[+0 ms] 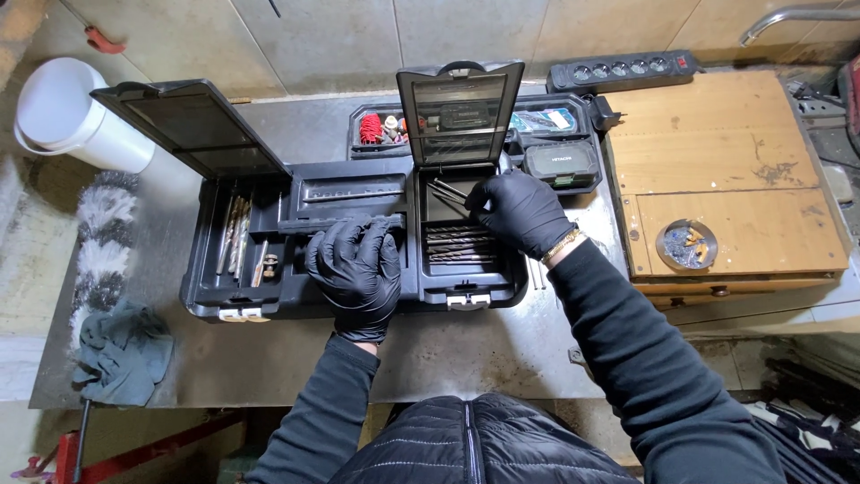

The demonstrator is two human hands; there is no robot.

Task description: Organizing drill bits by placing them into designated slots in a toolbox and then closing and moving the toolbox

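Note:
A long black plastic tool case (206, 300) lies across a metal bench with two of its lids (193, 125) raised. My left hand (356, 273), in a black glove, rests flat on the case's middle section, fingers spread. My right hand (520, 211), also gloved, reaches into the right compartment and pinches thin drill bits (445, 190) at its upper end. More drill bits (459, 245) lie in rows just below that hand. The left compartment holds several long bits (235, 235).
A smaller open black organiser (560, 134) with small parts stands behind the case. A wooden board (726, 161) with a round metal dish (686, 244) lies at the right, a power strip (623, 69) behind it. A white bucket (67, 112) and a grey rag (123, 350) are at the left.

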